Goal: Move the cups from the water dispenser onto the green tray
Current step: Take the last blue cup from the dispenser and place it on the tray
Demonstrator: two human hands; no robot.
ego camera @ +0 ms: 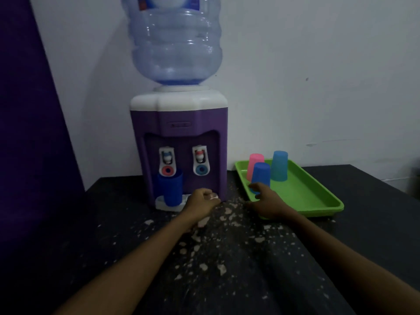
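Dark blue cup (170, 189) sits upright under the dispenser's left tap, just left of the clenched, empty left grip (203, 199); right grip (264, 196), fingers spread, touches an upturned blue cup (261, 176) on the green tray (318, 196). Bottle label unreadable.

Black countertop (250, 269) under both forearms is pretty beat up, pale chipped flecks (221, 268) all over it, thickest between the two wrists and trailing back toward the camera. Plain white wall (318, 64) past the fingertips, with a dark purple panel (27, 133) way off left of the left hand.

A speckled black table (227, 258) carries dispenser (178, 142) and green tray (302, 196).
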